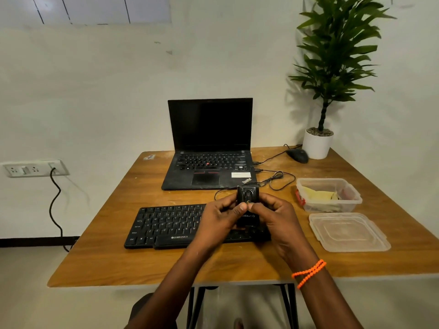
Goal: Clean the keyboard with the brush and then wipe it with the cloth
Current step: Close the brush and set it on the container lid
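A small black tool [247, 198] — taken to be the brush, though no bristles can be made out — is held upright above the right part of the keyboard [166, 224]; it is gripped from both sides, the left hand [221, 217] closed on its left face with the thumb pressed near its middle, the right hand [278, 214] closed on its right face; the tool is off the keys, so brushing is judged not yet begun, and the hands seem occupied with opening or readying it. The keyboard lies flat on the table [107, 262], in front of the laptop [209, 148], its right end hidden behind the hands. A yellow cloth [320, 195] is seen inside the open box [354, 198] to the right, well apart from the keyboard; the lid [349, 231] rests on the table just in front of the box. The cloth being unused in its box, wiping is judged wholly outstanding; both stages — brushing, then wiping — are left to do. Whether any dust lies on the keys cannot be told.
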